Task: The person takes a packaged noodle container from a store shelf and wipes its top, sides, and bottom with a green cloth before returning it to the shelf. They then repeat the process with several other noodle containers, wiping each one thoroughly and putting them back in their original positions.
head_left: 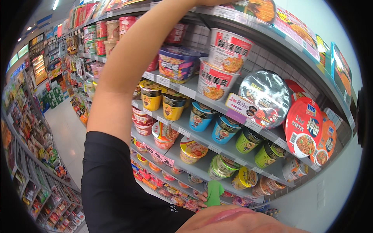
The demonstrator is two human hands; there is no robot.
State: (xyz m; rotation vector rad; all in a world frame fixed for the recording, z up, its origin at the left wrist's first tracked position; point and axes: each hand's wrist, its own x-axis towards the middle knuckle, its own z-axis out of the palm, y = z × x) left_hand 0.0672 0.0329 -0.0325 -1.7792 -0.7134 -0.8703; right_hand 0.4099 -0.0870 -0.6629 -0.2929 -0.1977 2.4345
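Note:
My left arm, in a black short sleeve, rises across the view. Only part of my left hand (214, 2) shows at the top edge, by the upper shelf with its noodle packages; its fingers are mostly hidden. Low in the middle, the fingers of my right hand (202, 200) hold a green cloth (214, 193) in front of the lower shelves. White and red noodle cups (217, 80) are stacked on the shelf beneath the top one. Beside them a round black noodle bowl (263, 99) in shiny wrap leans on its side, next to a red noodle bowl (304, 128).
Lower shelves hold yellow cups (174, 106), blue cups (224, 129) and green cups (266, 154). Price tags line the shelf edges. A pink price sign (158, 154) hangs lower down. To the left is a tiled aisle (65, 122), with a rack of packaged snacks (38, 151) beyond.

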